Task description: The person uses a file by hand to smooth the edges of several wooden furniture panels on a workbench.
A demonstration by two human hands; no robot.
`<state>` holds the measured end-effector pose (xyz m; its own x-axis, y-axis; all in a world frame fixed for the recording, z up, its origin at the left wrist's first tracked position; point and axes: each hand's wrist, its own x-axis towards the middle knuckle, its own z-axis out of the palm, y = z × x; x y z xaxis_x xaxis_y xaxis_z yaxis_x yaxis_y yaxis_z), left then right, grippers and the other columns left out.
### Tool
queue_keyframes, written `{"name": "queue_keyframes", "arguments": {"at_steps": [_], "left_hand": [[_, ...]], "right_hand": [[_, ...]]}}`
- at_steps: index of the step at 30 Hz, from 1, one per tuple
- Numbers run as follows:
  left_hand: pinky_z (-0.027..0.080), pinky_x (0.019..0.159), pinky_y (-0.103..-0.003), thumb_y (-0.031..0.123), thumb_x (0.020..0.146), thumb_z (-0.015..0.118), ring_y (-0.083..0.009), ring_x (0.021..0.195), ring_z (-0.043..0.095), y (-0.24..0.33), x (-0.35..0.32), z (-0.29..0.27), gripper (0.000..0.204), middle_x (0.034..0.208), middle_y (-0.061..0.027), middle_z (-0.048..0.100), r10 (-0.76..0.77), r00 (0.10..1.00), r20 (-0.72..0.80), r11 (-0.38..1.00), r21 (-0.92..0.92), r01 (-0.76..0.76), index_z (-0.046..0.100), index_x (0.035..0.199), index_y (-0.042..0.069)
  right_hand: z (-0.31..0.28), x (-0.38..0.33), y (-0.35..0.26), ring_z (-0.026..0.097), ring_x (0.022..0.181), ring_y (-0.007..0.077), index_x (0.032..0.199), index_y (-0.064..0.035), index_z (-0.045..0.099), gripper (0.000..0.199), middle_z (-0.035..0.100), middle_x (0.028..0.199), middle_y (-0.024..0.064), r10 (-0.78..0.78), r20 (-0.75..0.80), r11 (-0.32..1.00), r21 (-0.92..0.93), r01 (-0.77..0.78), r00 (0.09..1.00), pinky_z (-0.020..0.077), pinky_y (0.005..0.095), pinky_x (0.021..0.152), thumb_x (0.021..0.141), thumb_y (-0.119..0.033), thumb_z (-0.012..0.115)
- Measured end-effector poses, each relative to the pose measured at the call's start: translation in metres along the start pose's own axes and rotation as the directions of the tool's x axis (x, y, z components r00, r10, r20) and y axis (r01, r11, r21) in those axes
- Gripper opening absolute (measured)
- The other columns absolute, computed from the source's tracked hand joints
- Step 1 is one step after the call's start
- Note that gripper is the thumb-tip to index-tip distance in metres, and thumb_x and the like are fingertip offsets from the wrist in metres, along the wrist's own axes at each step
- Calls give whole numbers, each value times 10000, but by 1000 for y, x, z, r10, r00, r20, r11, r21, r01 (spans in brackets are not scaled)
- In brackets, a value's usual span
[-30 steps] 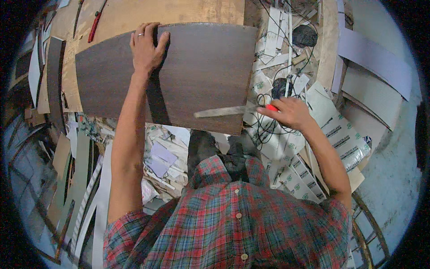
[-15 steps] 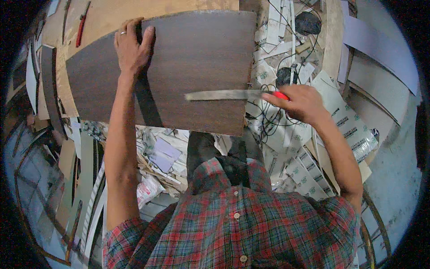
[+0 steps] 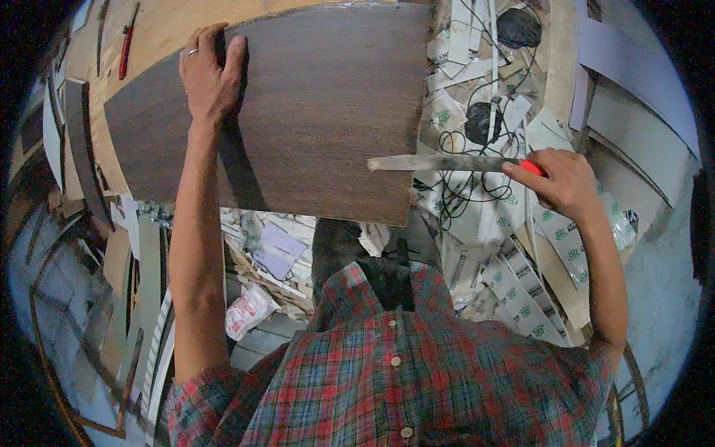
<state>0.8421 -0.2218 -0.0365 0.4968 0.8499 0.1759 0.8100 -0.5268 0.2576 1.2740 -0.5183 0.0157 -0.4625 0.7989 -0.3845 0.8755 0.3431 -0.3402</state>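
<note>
- Left hand (image 3: 208, 82), thumb wide of the fingers, rests on the dark brown panel (image 3: 328, 112) by its far edge; panel lies over the worktop (image 3: 171, 22) and juts out on the near side;
- Right hand (image 3: 570, 182) is wrapped round a long, flat, file-like tool (image 3: 447, 163) reaching across the panel's right edge; contact hard to tell;
- Best bet: weight on the left palm; even strokes, constant angle; mind the black cables (image 3: 465, 190) at right.
</note>
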Motion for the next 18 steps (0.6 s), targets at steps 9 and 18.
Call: {"name": "queue_keyframes", "arguments": {"at_steps": [9, 18], "left_hand": [[384, 1008, -460, 338, 971, 528, -373, 1139, 537, -10, 0, 5, 383, 1223, -179, 595, 41, 998, -41, 997, -61, -44, 604, 1201, 41], [381, 1018, -452, 324, 966, 525, -372, 1163, 530, 2, 3, 2, 390, 1239, -189, 591, 0, 1000, 11, 1000, -28, 0, 603, 1193, 17]], "right_hand": [[-10, 79, 7, 628, 685, 268, 1333, -365, 570, 480, 588, 792, 68, -66, -104, 998, -3, 66, 992, 501, 391, 547, 885, -195, 605], [2, 100, 16, 623, 648, 298, 1175, -319, 616, 268, 592, 805, 75, -173, -353, 983, -120, 139, 919, 506, 421, 531, 912, -270, 614]]}}
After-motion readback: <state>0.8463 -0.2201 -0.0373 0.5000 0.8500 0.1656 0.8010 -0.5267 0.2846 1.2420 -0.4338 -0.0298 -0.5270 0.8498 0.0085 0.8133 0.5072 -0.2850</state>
